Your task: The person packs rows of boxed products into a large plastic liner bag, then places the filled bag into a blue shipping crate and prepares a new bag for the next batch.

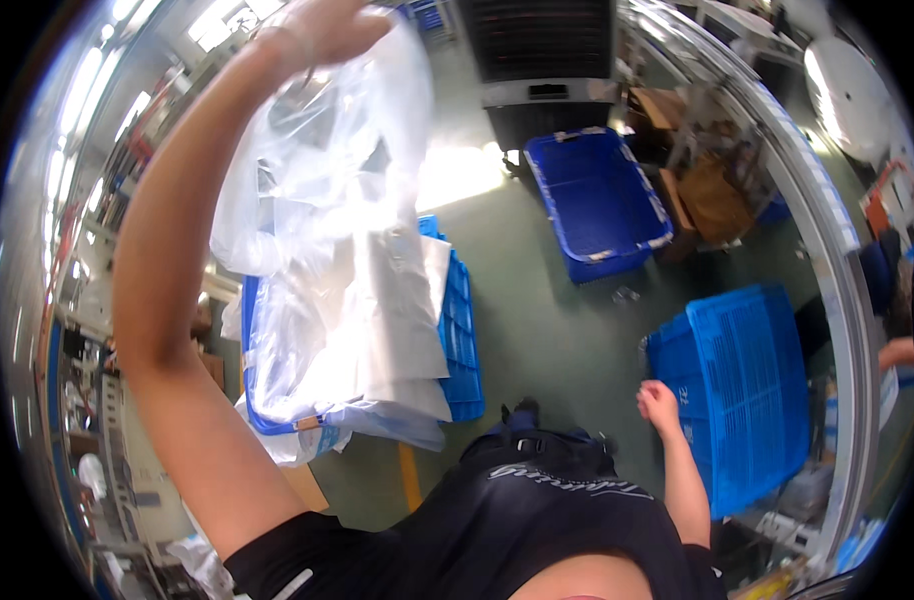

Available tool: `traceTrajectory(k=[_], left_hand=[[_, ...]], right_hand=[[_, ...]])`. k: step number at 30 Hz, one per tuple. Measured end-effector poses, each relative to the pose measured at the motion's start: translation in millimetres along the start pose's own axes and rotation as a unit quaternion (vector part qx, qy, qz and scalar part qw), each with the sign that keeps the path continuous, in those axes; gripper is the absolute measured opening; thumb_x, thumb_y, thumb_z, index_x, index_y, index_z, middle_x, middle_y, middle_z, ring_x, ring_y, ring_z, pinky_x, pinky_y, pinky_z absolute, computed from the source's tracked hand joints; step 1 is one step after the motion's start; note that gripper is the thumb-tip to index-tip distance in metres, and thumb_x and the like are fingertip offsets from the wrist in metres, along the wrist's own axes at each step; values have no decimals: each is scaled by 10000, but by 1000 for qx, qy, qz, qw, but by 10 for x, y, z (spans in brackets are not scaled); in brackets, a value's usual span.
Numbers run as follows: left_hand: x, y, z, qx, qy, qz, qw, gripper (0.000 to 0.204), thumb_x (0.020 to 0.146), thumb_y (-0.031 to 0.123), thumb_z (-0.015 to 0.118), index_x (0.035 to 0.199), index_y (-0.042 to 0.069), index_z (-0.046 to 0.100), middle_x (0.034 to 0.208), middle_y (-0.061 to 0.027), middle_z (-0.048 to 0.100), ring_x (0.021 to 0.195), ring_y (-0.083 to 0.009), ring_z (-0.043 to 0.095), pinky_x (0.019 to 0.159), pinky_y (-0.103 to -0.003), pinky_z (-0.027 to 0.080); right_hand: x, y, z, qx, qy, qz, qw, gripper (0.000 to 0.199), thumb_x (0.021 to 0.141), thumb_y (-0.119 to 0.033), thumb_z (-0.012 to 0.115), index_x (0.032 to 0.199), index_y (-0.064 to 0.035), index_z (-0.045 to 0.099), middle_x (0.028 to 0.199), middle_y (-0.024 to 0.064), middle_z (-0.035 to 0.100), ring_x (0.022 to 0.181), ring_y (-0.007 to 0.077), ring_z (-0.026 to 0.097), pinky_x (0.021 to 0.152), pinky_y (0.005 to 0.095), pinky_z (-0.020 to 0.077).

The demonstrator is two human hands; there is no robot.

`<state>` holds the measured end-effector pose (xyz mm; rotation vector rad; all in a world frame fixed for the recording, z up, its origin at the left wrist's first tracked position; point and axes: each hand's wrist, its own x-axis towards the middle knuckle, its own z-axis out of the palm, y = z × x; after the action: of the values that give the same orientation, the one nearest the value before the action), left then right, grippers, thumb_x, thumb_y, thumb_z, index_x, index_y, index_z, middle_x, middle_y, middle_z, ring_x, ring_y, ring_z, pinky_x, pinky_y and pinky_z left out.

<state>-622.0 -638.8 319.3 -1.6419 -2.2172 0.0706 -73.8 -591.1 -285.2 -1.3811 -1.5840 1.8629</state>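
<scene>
My left arm is raised high, and my left hand [322, 35] is closed at the top of a large clear plastic bag [352, 130], lifting it upward. The hand is slightly blurred. Below, the plastic spreads over white sheets or bags [377, 320] heaped in a blue bin [252, 350], whose contents are mostly hidden by the film. Low at my right side, my right hand [659, 405] hangs with its fingers curled in and nothing visible in them. It is nearest to a light-blue slatted crate [747, 390], which appears tilted.
An open dark-blue tub [597, 200] stands ahead on the green floor, below a dark cabinet-like machine [542, 60]. Cardboard boxes [672, 110] and a brown sack [715, 200] lie right of it. Another light-blue crate [462, 340] adjoins the heap. A metal rail [827, 240] runs along the right.
</scene>
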Motion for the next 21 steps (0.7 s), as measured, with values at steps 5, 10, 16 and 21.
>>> traceTrajectory(k=[5,10,16,21], left_hand=[[418,2752,-904,-66,-11,138,988,366,833,318,517,855,-8,683,871,-218,674,820,-316,640,771,-394,494],[692,4841,-1483,-139,71,374,914,372,835,337,519,887,8,684,881,-213,671,841,-334,636,790,-396,491],[1006,5851,-1665,-106,188,403,889,296,862,274,560,954,25,690,875,-158,681,877,-256,649,794,-361,497],[893,6110,-1554,-415,171,527,722,293,911,188,568,1127,1,633,1018,-118,671,894,-210,642,837,-324,513]], right_hand=[[-345,-562,331,17,-17,-38,999,608,779,-158,745,1322,-88,480,1147,113,578,838,154,623,670,293,553],[-394,627,-403,215,-278,-128,928,772,836,-194,699,1475,-131,270,1293,133,487,1022,211,583,903,391,491],[-1239,739,-1385,399,-142,74,903,532,911,-323,570,1374,-100,433,1242,111,571,1052,235,591,889,429,522],[-1498,792,-1823,549,-77,184,812,378,945,-227,544,1292,-76,532,1214,107,609,1081,238,608,849,474,540]])
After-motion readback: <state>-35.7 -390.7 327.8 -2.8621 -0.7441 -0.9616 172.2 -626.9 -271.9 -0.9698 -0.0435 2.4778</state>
